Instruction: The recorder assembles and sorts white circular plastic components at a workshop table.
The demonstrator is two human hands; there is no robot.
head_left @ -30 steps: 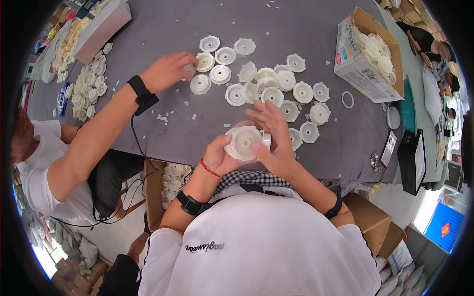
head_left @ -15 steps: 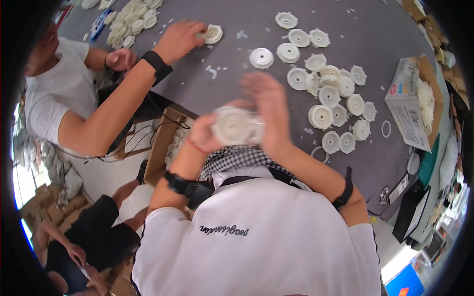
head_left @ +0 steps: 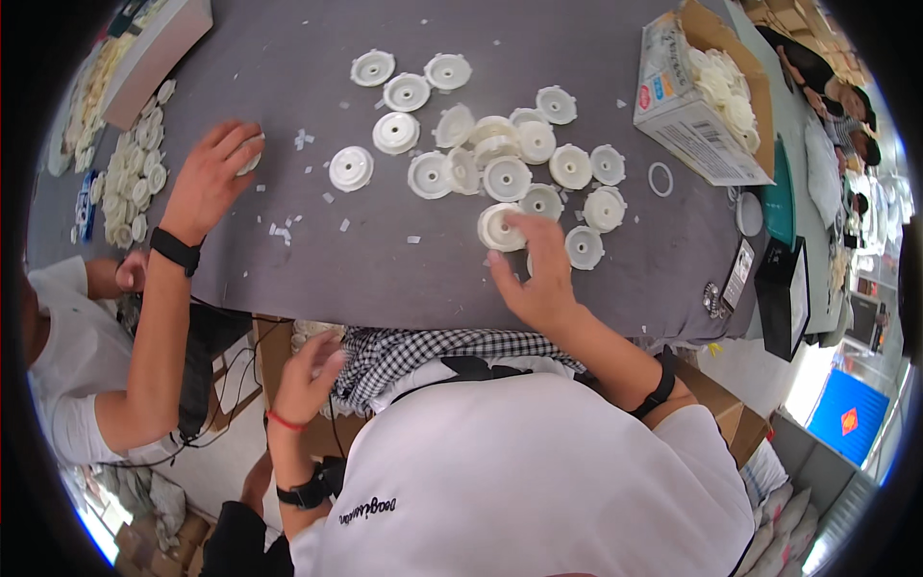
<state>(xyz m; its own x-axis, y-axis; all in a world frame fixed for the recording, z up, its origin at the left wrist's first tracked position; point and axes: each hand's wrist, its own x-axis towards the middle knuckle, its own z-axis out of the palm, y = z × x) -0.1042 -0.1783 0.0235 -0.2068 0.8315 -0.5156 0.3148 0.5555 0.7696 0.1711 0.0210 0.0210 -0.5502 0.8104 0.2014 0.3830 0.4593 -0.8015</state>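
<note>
My right hand [head_left: 540, 279] is at the near edge of the group of parts. Its thumb and fingers grip the rim of a round white plastic disc [head_left: 496, 229] that has a hole in the middle. Farther left, my left hand [head_left: 306, 380] is off the table's front edge, above an open cardboard box [head_left: 274, 351]. Its fingers are loosely bent and apart, and nothing shows in them. Beyond my right hand, several similar white discs with notched rims, among them one disc [head_left: 507, 179], lie loosely grouped, some leaning on others.
At left, a co-worker's hand [head_left: 207, 178] holds a white disc beside a pile of discs [head_left: 135, 183]. An open carton [head_left: 687, 125] of white parts stands far right, near a thin white ring [head_left: 661, 179]. Small clear scraps [head_left: 279, 231] dot the grey table [head_left: 385, 279].
The view has shifted to the right. The disc that was in my left hand is gone from it, and that hand has drawn back. My right hand has moved onto a disc in the group.
</note>
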